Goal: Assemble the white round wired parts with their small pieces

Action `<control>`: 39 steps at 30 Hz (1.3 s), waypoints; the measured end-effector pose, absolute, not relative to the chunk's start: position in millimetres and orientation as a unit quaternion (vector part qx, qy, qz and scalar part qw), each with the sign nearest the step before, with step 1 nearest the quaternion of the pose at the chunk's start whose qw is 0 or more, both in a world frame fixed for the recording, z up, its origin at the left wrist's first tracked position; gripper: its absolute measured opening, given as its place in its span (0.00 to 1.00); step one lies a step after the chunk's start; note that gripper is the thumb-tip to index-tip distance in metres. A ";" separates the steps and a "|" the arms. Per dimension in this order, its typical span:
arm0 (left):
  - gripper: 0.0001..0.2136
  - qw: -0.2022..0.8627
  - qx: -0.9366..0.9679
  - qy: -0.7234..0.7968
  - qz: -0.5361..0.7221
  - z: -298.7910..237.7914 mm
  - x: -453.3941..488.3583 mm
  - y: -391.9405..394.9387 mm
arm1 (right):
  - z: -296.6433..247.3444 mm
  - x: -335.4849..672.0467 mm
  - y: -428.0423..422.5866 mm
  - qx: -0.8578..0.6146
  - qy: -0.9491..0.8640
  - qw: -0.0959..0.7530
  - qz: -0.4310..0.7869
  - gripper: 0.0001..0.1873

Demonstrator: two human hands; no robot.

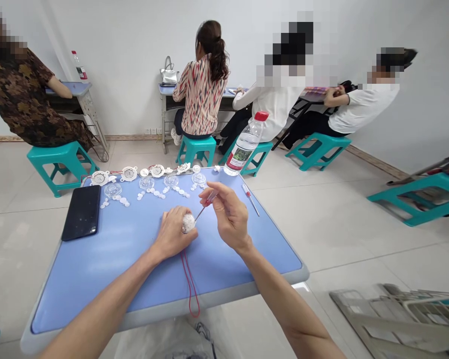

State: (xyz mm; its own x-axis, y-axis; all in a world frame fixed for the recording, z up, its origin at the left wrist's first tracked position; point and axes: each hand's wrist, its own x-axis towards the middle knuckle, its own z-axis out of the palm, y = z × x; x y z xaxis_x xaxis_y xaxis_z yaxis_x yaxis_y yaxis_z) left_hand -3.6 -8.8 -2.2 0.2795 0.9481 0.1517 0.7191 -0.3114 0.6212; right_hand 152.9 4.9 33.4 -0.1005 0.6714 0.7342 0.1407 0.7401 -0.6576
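My left hand (pixel 175 233) is wrapped round a small clear round plastic piece (pixel 189 224) and steadies it on the blue table. In my right hand (pixel 230 214) is a screwdriver (pixel 206 203) with a clear and red handle, its shaft slanting down to the edge of the round piece. Whether the tip sits in a screw is too small to tell. A red cord (pixel 189 279) runs from under my left hand over the table's front edge. Along the far edge lie clear round covers (pixel 146 184), white discs (pixel 129 173) and tiny white parts (pixel 157 193).
A black phone (pixel 81 213) lies at the table's left. At the far right corner stands a water bottle (pixel 245 145), with a second screwdriver (pixel 250 199) near it. Several people sit on green stools (pixel 60 162) at desks beyond. A metal frame (pixel 404 324) is at lower right.
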 end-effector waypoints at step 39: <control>0.12 0.214 0.764 0.543 0.276 -6.3 -4.9 -8.5 | 39.3 163.9 14.7 -0.522 -0.795 0.211 0.223 0.11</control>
